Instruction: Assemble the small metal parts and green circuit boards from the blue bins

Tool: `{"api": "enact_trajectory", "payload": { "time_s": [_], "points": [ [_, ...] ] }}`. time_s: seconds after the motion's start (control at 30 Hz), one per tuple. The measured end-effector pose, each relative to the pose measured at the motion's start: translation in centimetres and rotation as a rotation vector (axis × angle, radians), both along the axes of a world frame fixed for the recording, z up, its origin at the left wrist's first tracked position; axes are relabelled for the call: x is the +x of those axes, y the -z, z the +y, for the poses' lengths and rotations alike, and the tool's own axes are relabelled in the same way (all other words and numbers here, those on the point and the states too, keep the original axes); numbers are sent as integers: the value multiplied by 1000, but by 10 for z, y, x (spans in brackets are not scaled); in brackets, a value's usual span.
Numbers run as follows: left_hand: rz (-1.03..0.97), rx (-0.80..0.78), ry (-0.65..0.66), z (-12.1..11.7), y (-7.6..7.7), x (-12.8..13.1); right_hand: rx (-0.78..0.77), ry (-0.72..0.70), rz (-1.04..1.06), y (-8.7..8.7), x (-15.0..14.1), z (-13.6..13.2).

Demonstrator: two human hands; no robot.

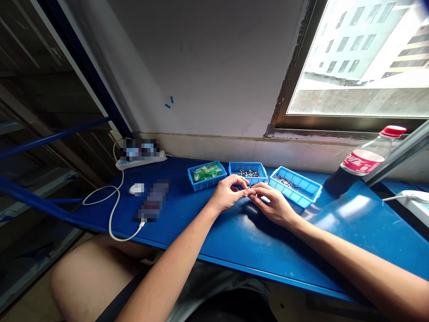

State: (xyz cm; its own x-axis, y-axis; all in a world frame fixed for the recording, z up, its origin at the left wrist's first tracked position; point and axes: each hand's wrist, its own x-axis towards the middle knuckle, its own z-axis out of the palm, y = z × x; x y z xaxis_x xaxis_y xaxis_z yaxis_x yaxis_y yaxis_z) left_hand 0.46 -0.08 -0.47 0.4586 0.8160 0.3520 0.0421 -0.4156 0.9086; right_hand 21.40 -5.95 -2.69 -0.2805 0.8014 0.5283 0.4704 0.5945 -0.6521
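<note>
My left hand (pixel 229 193) and my right hand (pixel 272 204) meet in front of the three small blue bins, both with their fingertips pinched together. Something small and dark shows between the fingertips, too small to name. The left bin (pixel 210 183) holds green translucent pieces. Small shiny metal parts (pixel 250 173) lie in the middle bin (pixel 246 166), just behind my fingers. Thin metal pins or screws (pixel 284 180) fill part of the right bin (pixel 306 197), beyond my right hand.
A cola bottle (pixel 360 163) with a red cap stands at the right by the window. To the left lie a phone-like object (pixel 154 201) on a white cable (pixel 115 219), a white rounded item (pixel 136 189) and a power strip (pixel 142 160). The blue table's front edge (pixel 268 276) runs below my forearms.
</note>
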Motion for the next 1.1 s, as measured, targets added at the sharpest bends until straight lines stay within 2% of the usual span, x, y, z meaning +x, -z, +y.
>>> {"api": "enact_trajectory", "payload": {
  "time_s": [0.2, 0.5, 0.63, 0.77, 0.93, 1.1],
  "points": [
    [-66, -68, 84, 5, 6, 0, 2, 2, 17, 0, -1, 1],
    [-37, -83, 176, 5, 10, 0, -27, 13, 9, -6, -1, 0],
    [4, -15, 142, 4, 7, 0, -68, 26, 41, -4, 0, 0],
    [108, 110, 17, -1, -2, -1, -196, 85, 119, -2, 3, 1],
    [216, 210, -72, -3, -7, -3, -299, 178, 353, -2, 9, 5],
    [434, 370, -50, 1, 4, -7, -427, 244, 755, -6, 12, 9]
  ]
}}
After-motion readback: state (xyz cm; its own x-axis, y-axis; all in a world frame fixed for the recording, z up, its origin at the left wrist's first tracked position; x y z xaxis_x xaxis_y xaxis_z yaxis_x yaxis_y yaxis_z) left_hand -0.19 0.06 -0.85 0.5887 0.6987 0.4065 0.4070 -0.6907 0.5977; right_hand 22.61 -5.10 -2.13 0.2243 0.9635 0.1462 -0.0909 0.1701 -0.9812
